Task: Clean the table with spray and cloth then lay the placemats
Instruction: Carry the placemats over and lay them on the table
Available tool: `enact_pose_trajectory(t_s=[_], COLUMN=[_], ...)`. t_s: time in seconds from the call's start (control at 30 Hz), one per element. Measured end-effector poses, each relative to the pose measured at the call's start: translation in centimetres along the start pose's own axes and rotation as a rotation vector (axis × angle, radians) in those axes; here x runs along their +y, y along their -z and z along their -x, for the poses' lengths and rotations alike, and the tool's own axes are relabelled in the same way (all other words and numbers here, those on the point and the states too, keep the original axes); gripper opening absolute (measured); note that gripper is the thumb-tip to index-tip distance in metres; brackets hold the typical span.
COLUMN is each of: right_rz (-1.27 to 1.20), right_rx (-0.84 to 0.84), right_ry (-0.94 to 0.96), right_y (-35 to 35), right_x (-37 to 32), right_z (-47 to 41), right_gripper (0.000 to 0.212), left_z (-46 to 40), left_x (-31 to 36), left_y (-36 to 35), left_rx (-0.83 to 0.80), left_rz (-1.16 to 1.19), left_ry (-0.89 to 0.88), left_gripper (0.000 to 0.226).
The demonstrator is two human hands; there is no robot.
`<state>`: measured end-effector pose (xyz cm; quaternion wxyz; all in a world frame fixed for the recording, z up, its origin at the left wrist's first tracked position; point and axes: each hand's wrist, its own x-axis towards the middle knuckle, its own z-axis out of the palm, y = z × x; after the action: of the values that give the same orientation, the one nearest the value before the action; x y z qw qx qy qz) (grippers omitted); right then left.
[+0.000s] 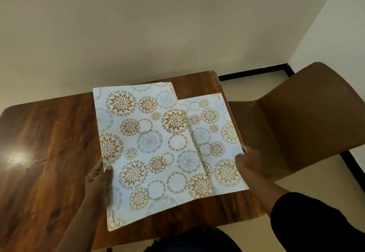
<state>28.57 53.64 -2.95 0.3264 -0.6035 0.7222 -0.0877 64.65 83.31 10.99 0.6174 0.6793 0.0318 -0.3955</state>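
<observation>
Left hand [99, 182] grips the near-left edge of the upper placemat [146, 147], thumb on the printed face, fingers curled under the sheet. Right hand [246, 159] pinches the right edge of the lower placemat [217, 147] — thumb tip on top, remaining fingers out of sight beneath. A dark sleeve covers the right forearm.

2 mats visible for certain, both white with gold and grey floral rings. The upper one overlaps the lower along its left side and sits further left and further back. Its near-left corner, printed "KUBER", appears lifted off the wood rather than lying flat. A thin extra edge shows at the upper mat's far corner; whether that is a 3rd sheet, cannot tell.

Table [49, 152] — dark wood grain, glossy, a bright light reflection on the left part. No spray bottle or cloth in view. Beyond the right edge, a brown chair [308, 117]; behind, pale floor and a wall with dark skirting.

Judgement: wiping looks finished, and the step in hand is laying the mats — the stack is being parted. Next move calls for sliding the upper mat leftward clear of the lower, holding the lower one in place with the right hand, then squaring each to the table edge.
</observation>
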Motion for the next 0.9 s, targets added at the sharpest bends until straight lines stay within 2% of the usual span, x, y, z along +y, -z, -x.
enact_pose_trajectory(t_s=[0.63, 0.7, 0.77, 0.83, 0.9], right_rz=[0.077, 0.143, 0.246, 0.342, 0.426], right_rx=[0.056, 0.111, 0.110, 0.017, -0.116], right_ry=[0.033, 0.162, 0.386, 0.578, 0.682], right_y=[0.8, 0.5, -0.4, -1.8, -2.9], right_x=[-1.0, -1.1, -0.6, 0.4, 1.3], right_z=[1.6, 3.5, 5.5, 7.4, 8.8], right_gripper=[0.047, 0.048, 0.047, 0.054, 0.065], left_z=[0.5, 0.5, 0.5, 0.4, 0.5], left_x=[-0.9, -0.9, -0.8, -0.8, -0.8], left_y=[1.2, 1.1, 0.9, 0.7, 0.5], left_rx=[0.005, 0.012, 0.015, 0.013, 0.004], left_rz=[0.012, 0.024, 0.041, 0.051, 0.053], left_ry=[-0.009, -0.007, -0.006, -0.006, -0.015], left_gripper=[0.042, 0.043, 0.044, 0.044, 0.043])
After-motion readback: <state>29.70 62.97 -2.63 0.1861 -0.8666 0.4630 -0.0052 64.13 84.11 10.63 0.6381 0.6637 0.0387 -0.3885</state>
